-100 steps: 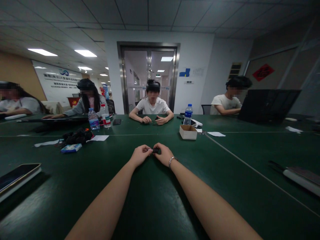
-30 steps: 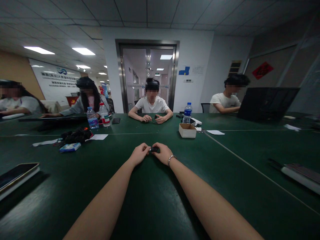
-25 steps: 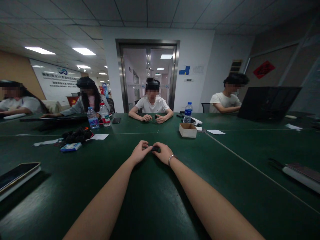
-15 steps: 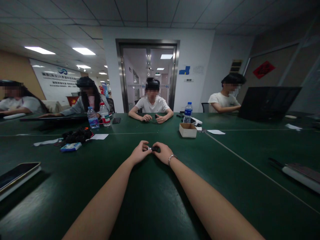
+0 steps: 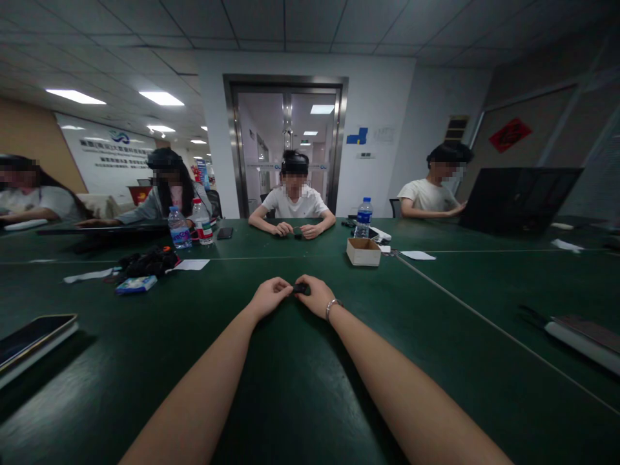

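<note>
My left hand (image 5: 269, 296) and my right hand (image 5: 316, 296) meet on the dark green table (image 5: 300, 387), both stretched far out in front of me. Between their fingertips sits a small black object (image 5: 300, 288), too small to name. Both hands have their fingers curled and pinched onto it. A thin bracelet (image 5: 332, 306) circles my right wrist.
A small cardboard box (image 5: 363, 252) stands beyond my hands, with a water bottle (image 5: 363, 219) behind it. A phone (image 5: 29, 336) lies at the near left, a black bundle (image 5: 145, 261) and blue packet (image 5: 137, 284) further left, a laptop (image 5: 518, 200) at right. Several people sit around the table.
My hands have stayed together on the small black object, with only slight finger shifts. The person at the far right has leaned a little to the left.
</note>
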{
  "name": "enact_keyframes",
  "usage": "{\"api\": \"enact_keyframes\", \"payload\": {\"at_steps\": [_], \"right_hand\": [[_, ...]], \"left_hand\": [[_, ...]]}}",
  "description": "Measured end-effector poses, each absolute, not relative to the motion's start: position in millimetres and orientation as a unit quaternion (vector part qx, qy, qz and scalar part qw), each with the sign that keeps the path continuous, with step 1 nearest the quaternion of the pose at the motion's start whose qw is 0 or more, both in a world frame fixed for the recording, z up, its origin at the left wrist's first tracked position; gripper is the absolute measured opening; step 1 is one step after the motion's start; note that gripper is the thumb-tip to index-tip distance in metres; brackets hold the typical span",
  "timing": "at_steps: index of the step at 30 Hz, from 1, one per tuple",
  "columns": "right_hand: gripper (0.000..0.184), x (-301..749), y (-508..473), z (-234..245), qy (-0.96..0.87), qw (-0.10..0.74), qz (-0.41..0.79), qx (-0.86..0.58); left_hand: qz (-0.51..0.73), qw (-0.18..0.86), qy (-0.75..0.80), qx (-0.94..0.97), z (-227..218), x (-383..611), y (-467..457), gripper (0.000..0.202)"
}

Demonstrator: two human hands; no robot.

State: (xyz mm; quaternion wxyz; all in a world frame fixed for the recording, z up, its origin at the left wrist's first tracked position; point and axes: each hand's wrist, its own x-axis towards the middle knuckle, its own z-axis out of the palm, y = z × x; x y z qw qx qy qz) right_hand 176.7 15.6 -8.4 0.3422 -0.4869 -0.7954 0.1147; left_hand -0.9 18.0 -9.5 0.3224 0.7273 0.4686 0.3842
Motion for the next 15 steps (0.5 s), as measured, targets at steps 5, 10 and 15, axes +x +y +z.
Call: {"api": "enact_keyframes", "payload": {"at_steps": [5, 10, 15], "right_hand": [[0.023, 177.1, 15.4, -8.1, -0.802, 0.33, 0.113, -0.486], [0.023, 176.2, 15.3, -6.9, -0.806, 0.321, 0.109, -0.485], [0.022, 175.9, 13.8, -6.6, -0.808, 0.323, 0.107, -0.48]], "left_hand": [[0.348, 0.261, 0.512, 0.74, -5.5, 0.3, 13.1, 0.045], [0.306, 0.251, 0.527, 0.752, -2.2, 1.0, 9.2, 0.052], [0.342, 0.197, 0.52, 0.758, -1.1, 2.0, 8.7, 0.042]]}}
